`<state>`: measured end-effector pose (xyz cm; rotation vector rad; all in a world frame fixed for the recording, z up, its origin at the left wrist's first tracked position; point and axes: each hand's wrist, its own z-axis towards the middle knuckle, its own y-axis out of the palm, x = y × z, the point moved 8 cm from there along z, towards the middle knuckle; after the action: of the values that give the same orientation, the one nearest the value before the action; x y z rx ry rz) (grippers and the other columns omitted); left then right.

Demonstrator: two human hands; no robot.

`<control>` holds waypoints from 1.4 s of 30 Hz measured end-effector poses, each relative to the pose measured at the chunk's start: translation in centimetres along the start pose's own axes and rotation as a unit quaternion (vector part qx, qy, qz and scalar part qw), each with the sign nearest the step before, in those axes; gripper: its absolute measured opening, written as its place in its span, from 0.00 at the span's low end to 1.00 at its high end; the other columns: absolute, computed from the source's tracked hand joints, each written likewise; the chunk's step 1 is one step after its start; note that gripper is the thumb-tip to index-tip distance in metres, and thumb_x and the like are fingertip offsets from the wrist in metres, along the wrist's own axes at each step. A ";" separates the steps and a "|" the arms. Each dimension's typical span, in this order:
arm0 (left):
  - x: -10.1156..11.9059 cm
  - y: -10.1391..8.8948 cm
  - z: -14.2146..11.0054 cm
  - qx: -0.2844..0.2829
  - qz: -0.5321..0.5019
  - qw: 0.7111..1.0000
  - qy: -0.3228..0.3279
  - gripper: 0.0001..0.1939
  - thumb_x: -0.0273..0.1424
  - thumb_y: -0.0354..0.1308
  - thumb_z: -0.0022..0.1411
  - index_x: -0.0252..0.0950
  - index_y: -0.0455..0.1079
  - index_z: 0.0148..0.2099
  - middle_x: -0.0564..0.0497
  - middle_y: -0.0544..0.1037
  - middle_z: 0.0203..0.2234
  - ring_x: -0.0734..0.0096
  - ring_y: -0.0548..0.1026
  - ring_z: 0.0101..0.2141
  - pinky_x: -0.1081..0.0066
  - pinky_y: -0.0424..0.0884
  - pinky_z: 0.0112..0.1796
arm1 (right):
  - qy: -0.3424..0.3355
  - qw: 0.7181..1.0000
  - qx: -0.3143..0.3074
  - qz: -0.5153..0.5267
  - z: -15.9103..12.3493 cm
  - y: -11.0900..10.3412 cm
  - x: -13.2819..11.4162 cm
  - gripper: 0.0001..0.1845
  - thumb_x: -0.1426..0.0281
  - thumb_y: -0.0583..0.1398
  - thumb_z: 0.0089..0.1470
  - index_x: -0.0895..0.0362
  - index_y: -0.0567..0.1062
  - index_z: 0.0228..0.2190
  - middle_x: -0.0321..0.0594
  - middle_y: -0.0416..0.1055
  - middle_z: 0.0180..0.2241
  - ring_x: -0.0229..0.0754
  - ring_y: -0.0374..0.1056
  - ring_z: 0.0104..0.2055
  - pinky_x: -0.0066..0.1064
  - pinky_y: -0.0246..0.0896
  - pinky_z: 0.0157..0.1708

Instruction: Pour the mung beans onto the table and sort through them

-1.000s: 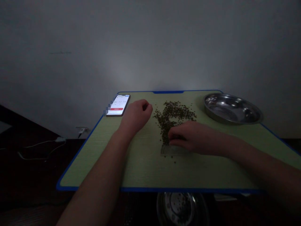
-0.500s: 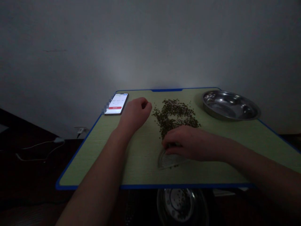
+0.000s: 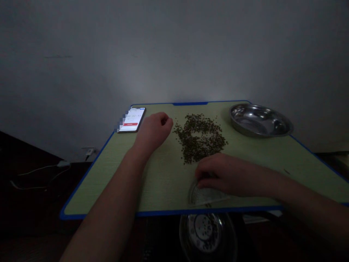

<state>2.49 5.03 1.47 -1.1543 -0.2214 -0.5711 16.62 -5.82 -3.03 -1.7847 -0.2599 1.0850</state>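
Small dark grains, like peppercorns or seeds, lie in a loose spread on the green table. My right hand is closed on a clear half-round protractor, flat on the tabletop near the front edge. A few grains show along the protractor's front side, close to the blue rim. Left of the spread, my left hand rests on the table in a loose fist, its fingers curled; whether anything is inside is hidden. Below the table edge stands a metal bowl with some grains in it.
A phone with a lit screen lies at the table's back left. A wide steel basin stands at the back right. The table has a blue rim and meets a pale wall. Cables hang at the left.
My right hand has drawn the protractor nearer the front edge, away from the spread, with a few grains ahead of it. My left hand keeps its place. The view has shifted slightly.
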 end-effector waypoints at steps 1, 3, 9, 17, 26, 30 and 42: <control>0.0 0.0 0.0 0.001 -0.001 1.000 0.000 0.12 0.34 0.50 0.58 0.36 0.68 0.26 0.50 0.72 0.21 0.72 0.65 0.23 0.67 0.56 0.26 | 0.003 1.000 0.000 0.002 -0.1 0.1 0.1 0.06 0.71 0.60 0.56 0.59 0.78 0.33 0.38 0.75 0.31 0.37 0.68 0.32 0.27 0.59 0.33; 0.0 0.0 0.0 0.002 0.000 1.000 0.000 0.12 0.34 0.51 0.58 0.36 0.68 0.26 0.50 0.72 0.21 0.71 0.65 0.23 0.67 0.56 0.26 | 0.009 1.000 0.004 0.003 -0.4 0.3 0.2 0.06 0.70 0.60 0.56 0.58 0.78 0.32 0.38 0.75 0.30 0.37 0.68 0.31 0.27 0.59 0.32; 0.0 0.1 -0.1 -0.006 0.001 1.000 -0.006 0.12 0.34 0.50 0.59 0.36 0.68 0.26 0.50 0.72 0.20 0.71 0.65 0.23 0.67 0.56 0.26 | 0.032 0.999 0.010 0.027 -1.0 0.7 1.1 0.07 0.69 0.60 0.56 0.57 0.79 0.33 0.36 0.76 0.29 0.36 0.68 0.30 0.27 0.58 0.30; 0.1 0.0 0.0 -0.003 0.014 1.000 0.002 0.12 0.34 0.50 0.59 0.35 0.70 0.28 0.49 0.73 0.22 0.70 0.67 0.24 0.67 0.57 0.27 | 0.048 0.995 -0.001 0.087 -1.7 0.5 1.2 0.08 0.67 0.59 0.57 0.56 0.78 0.33 0.34 0.74 0.28 0.35 0.68 0.29 0.25 0.58 0.28; 0.0 0.1 0.0 -0.007 0.028 1.000 0.001 0.13 0.35 0.49 0.59 0.35 0.71 0.28 0.49 0.74 0.23 0.69 0.67 0.24 0.67 0.58 0.26 | 0.035 0.998 0.021 0.040 -2.6 0.1 0.3 0.07 0.67 0.59 0.57 0.56 0.78 0.32 0.35 0.75 0.30 0.36 0.67 0.31 0.27 0.57 0.30; 0.0 0.1 0.0 -0.006 0.023 1.000 0.001 0.13 0.35 0.49 0.59 0.36 0.70 0.28 0.49 0.74 0.22 0.69 0.68 0.24 0.67 0.58 0.26 | 0.058 0.996 0.024 0.065 -3.0 -0.2 0.4 0.08 0.66 0.59 0.57 0.55 0.77 0.31 0.34 0.73 0.27 0.35 0.65 0.27 0.26 0.56 0.27; 0.4 0.6 -0.4 -0.035 0.018 0.999 -0.011 0.11 0.34 0.49 0.61 0.37 0.70 0.33 0.47 0.77 0.27 0.67 0.70 0.27 0.67 0.61 0.29 | 0.144 0.952 0.259 -0.080 -5.3 -9.1 7.4 0.13 0.60 0.53 0.59 0.55 0.72 0.30 0.36 0.69 0.23 0.38 0.62 0.23 0.30 0.53 0.24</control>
<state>3.13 4.72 0.99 -1.2313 -0.1997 -0.5383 27.54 -0.35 1.00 -1.3929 0.0594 0.6832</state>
